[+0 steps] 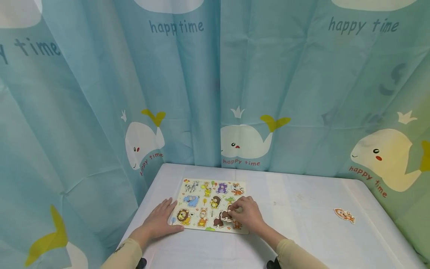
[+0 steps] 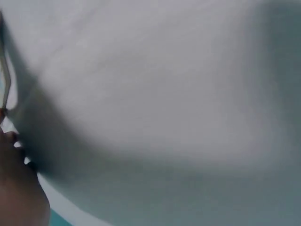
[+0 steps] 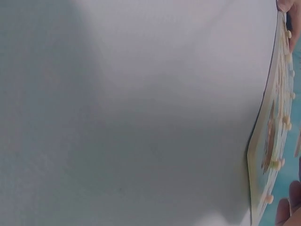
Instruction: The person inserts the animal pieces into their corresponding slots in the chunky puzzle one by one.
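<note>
A wooden knob puzzle board (image 1: 198, 206) with several animal pieces lies on the table. My left hand (image 1: 161, 218) rests at its left edge, fingers extended and thumb along the front corner. Over the board's right part, my right hand (image 1: 248, 213) pinches a dark brown animal piece (image 1: 226, 216); its exact animal is hard to make out. That piece is raised above the board, over a brown picture (image 1: 218, 221). In the right wrist view, small knobs stand up from the board (image 3: 263, 141), and part of my right hand (image 3: 290, 205) shows beyond it.
A loose orange-and-white animal piece (image 1: 344, 215) lies far to the right on the white-covered table (image 1: 295, 224). A blue curtain (image 1: 201, 93) with whale prints hangs behind the table and along its sides.
</note>
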`<move>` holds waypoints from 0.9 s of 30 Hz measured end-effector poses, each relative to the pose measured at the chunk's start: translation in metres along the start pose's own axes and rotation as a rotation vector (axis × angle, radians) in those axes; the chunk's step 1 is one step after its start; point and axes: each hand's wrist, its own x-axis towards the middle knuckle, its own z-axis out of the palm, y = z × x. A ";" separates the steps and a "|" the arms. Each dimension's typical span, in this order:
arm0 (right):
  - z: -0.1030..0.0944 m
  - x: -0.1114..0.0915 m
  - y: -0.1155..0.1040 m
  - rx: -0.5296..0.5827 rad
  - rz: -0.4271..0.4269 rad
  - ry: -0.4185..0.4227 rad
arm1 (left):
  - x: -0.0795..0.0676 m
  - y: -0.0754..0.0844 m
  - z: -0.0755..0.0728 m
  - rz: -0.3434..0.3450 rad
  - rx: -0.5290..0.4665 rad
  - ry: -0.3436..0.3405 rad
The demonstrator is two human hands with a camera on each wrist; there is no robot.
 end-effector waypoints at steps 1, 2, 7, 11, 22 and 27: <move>0.001 0.000 -0.001 -0.003 0.003 -0.007 | 0.000 0.000 -0.002 -0.004 -0.004 -0.006; 0.001 0.000 -0.001 -0.009 0.001 -0.012 | 0.001 0.000 -0.003 -0.010 -0.005 -0.013; 0.007 0.000 -0.001 -0.044 -0.011 -0.030 | 0.005 0.002 -0.007 -0.044 0.022 -0.050; 0.012 0.000 -0.002 -0.056 -0.031 -0.026 | 0.008 0.004 -0.011 -0.033 0.051 -0.051; 0.020 0.000 -0.009 -0.067 -0.045 -0.043 | 0.009 0.006 -0.010 -0.029 0.075 -0.044; 0.023 0.001 -0.011 -0.069 -0.033 -0.046 | 0.009 0.006 -0.009 -0.025 0.078 -0.031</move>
